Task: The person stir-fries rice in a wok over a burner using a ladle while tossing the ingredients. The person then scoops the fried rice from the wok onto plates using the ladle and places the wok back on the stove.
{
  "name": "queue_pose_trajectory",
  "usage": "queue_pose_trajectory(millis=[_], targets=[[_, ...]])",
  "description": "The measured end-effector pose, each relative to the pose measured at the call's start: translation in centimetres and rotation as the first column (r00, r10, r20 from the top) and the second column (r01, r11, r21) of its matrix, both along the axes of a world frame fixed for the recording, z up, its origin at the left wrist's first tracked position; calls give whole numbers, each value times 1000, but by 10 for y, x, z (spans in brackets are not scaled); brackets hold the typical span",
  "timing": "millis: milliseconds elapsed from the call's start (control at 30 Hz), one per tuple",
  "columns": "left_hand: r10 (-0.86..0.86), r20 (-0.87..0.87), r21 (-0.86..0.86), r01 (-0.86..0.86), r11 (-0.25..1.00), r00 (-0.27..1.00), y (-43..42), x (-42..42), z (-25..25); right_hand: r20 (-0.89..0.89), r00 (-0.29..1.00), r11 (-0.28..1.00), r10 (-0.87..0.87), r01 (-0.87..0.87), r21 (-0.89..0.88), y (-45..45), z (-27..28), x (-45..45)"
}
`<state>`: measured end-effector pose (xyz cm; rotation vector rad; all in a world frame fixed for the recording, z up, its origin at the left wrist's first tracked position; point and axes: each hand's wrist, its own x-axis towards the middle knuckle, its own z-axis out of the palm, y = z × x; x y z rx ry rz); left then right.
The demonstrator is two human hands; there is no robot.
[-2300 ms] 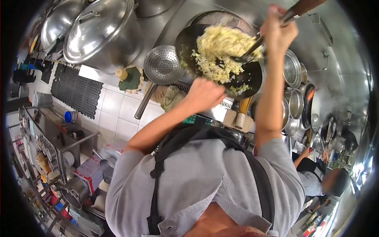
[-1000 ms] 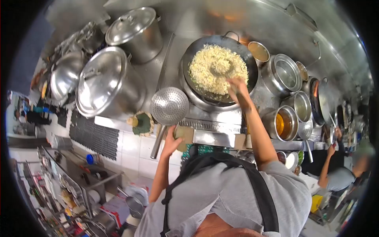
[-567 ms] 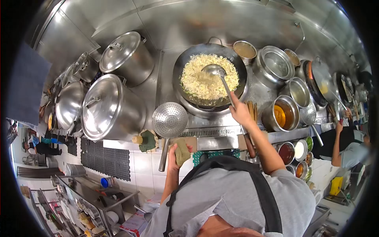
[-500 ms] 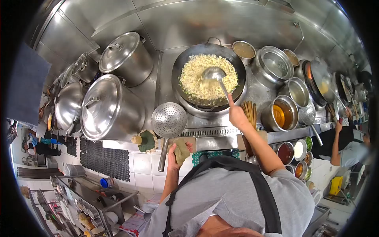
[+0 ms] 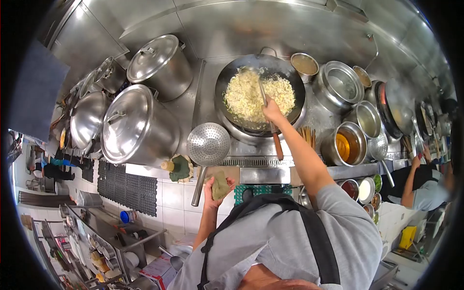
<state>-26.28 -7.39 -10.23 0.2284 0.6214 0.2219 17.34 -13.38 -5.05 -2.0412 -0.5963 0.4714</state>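
Head view: your right hand (image 5: 273, 112) is closed around the ladle (image 5: 262, 90) partway along its handle, so the shaft runs far and slightly left of your fingers into the food while the wooden grip (image 5: 277, 146) sticks out on the near side. The ladle's bowl is blurred at the far left part of the pale yellow food (image 5: 258, 102), inside the dark wok (image 5: 227, 72). Your left hand (image 5: 210, 197) holds a folded green cloth (image 5: 221, 186), with the thumb on its left and fingertips showing at its right edge. Just left of that cloth is the handle of a perforated skimmer (image 5: 209, 144), its bowl lying near and left of the wok. Right of your right forearm stands a pot of amber liquid (image 5: 344, 147).
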Motion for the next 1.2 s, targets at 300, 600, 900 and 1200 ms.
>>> queue_pose_trajectory(millis=[300, 600, 900, 1200], targets=[[89, 37, -4, -89, 996, 995, -15, -24, -12, 519, 839, 985, -163, 164, 45, 10, -61, 68], [-113, 109, 76, 105, 992, 988, 1, 56, 32, 396, 918, 1000, -30, 25, 17, -38, 10, 50], [-349, -206, 136, 379, 915, 914, 51, 232, 70, 459, 833, 928, 310, -161, -336, -78, 65, -54], [-329, -93, 118, 339, 933, 940, -10, 217, 67, 273, 901, 931, 336, -273, -244, -172, 62, -143]])
